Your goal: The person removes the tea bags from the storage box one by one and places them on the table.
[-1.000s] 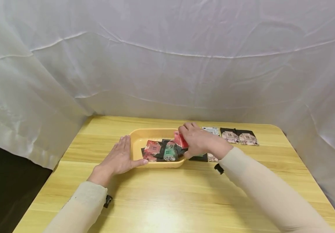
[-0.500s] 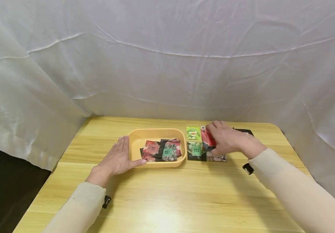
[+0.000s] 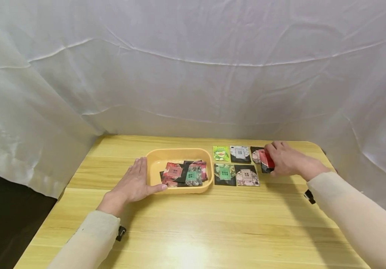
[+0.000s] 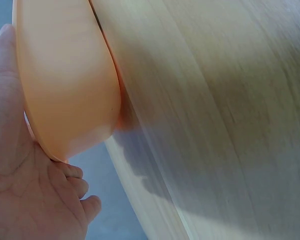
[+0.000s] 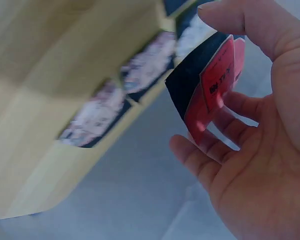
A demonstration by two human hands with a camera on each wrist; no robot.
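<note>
Thumb and fingers of the right hand [image 3: 285, 158] pinch a square red-and-black paper sachet [image 3: 266, 160]. The head view gives its place, at the right end of the laid-out sachets and partly across a black sachet with a pale pink pattern [image 3: 255, 154]. Only the right wrist view shows the sachet's dark lettering on red, its tilted black part, and the fingers behind it. That view also shows two blurred pink-patterned sachets on the table, where the hand blocks much of the head camera's sight; whether the held sachet touches the table, I cannot tell. Just left of that grip, a white-and-black sachet [image 3: 240, 154] and a lime-green sachet [image 3: 221, 153] lie flat in the far row; a black sachet with a green label [image 3: 224, 174] and another with a pink label [image 3: 247, 175] lie side by side in the near row. Left of these stands a yellow-orange plastic tray [image 3: 186, 191] with rounded corners, holding an overlapping pile of red, black and green sachets [image 3: 193, 175], visible only from the head. The left hand [image 3: 130, 186] grips nothing: straight fingers rest against the tray's left end, thumb on the near rim. The left wrist view adds the tray's smooth outer wall and its shadow on the pale wood-grain table [image 3: 193, 231].
</note>
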